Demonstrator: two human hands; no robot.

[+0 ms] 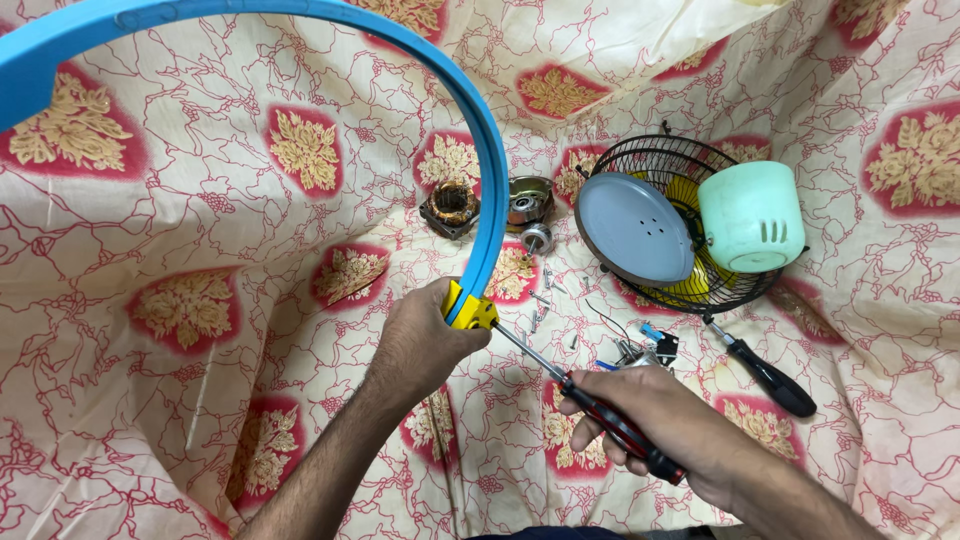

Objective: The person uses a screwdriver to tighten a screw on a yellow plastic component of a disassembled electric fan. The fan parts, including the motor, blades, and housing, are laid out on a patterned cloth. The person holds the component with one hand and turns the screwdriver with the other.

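1. Step in hand, by the look of it: working the screw at the yellow clip (468, 305) on the end of the blue ring (478, 170), with the screwdriver (600, 405) tip set against the clip.
2. Left hand (420, 345) clenched around the ring's end at the clip, steadying it above the cloth (200, 200).
3. Right hand (665, 420) wrapped tight on the red-and-black handle, shaft pointing up-left to the clip.
4. Next move likely calls for keeping tip and screw in line, ring held firm while turning.
5. Nearby on the cloth: loose screws (540, 300), motor parts (450, 207), a wire grille (680, 225) holding a grey disc (635, 228) and a green cover (752, 215), a second screwdriver (765, 375).
6. Hard to tell: screw head hidden behind clip and thumb; ring cut off at the top-left edge; small wired part beside the right hand unclear.
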